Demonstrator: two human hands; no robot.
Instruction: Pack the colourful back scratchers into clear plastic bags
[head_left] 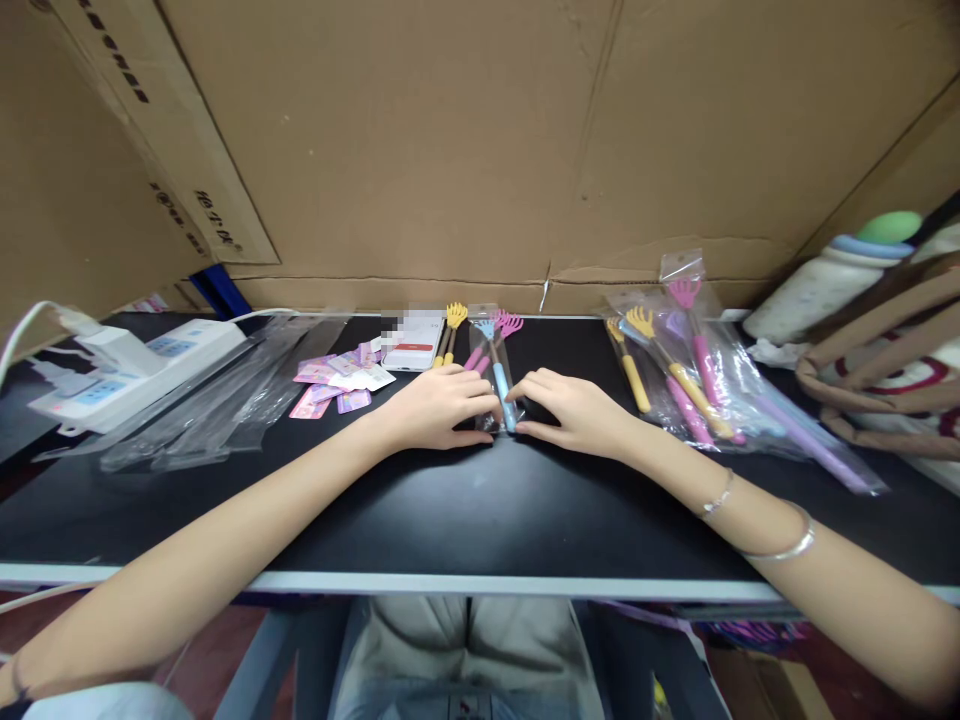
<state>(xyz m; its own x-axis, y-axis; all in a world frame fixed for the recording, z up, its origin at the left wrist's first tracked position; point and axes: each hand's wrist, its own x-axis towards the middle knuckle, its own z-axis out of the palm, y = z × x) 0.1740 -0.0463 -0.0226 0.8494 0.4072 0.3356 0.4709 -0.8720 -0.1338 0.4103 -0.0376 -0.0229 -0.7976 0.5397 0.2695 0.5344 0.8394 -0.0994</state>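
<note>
A blue back scratcher (504,392) lies in a clear plastic sleeve, its claw end pointing away from me. My left hand (442,408) is closed at the sleeve's lower left side, thumb and fingertips against the plastic. From the other side, my right hand (574,412) pinches at the blue handle's near end. Beside the sleeve, a pink back scratcher (510,325) lies slanting, partly hidden by my left hand. Yellow back scratchers (455,318) lie just beyond that hand, their handles mostly covered.
Bagged back scratchers (697,385) are piled at the right, near a white bottle (825,285) and a bag (885,370). At left are empty plastic sleeves (225,400), a power strip (150,365), small printed cards (341,378) and a phone (414,338). Cardboard (405,150) walls the back.
</note>
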